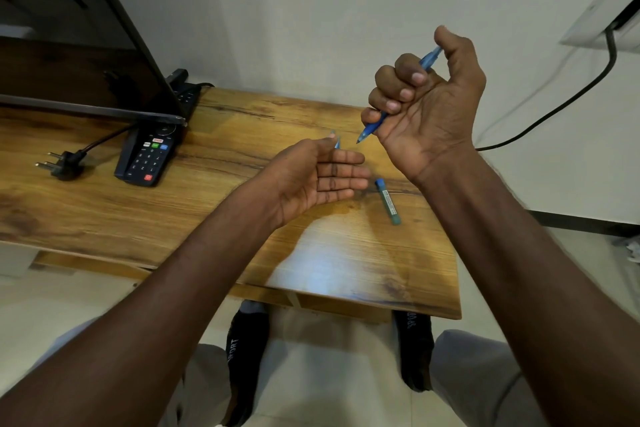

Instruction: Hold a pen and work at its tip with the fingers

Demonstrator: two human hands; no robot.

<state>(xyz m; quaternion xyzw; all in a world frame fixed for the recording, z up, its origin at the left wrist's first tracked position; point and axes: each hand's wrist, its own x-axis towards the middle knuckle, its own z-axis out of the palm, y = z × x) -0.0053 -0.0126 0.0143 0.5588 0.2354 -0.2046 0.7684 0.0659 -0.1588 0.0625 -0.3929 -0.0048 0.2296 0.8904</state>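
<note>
Right hand [424, 104] raised over the wooden table [346, 253], fist wrapped around a blue plastic pen [372, 126], tip down. Left hand [311, 177] flat, palm up, pinching a small blue cap-like piece [336, 141] at the thumb. Likely risk: loose pinch, piece dropping, rolling toward the green lead tube [389, 201] near the right edge.

soft, even indoor light; a pale glare is seen on the wooden table [322, 253]; edges are bent and blurred.
</note>
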